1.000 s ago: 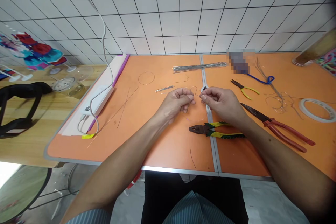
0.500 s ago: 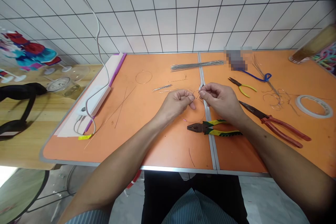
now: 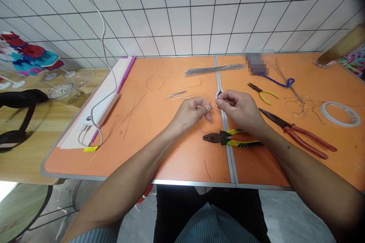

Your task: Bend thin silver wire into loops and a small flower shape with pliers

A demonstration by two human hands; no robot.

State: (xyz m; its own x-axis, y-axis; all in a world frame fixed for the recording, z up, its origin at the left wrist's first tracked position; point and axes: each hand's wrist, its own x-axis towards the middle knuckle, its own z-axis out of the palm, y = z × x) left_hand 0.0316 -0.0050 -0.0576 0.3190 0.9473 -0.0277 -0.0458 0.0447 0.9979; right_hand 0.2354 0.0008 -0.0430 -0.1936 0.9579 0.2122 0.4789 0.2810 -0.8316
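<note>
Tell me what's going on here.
A person is holding a thin wire loop at an orange table, pinching it in the fingers of the left hand and right hand. Yellow-handled pliers lie just below the right hand, and red-handled pliers lie to its right.

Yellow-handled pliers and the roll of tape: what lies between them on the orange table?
In the head view, a loose tangle of thin wire lies between the yellow-handled pliers and the roll of tape.
</note>
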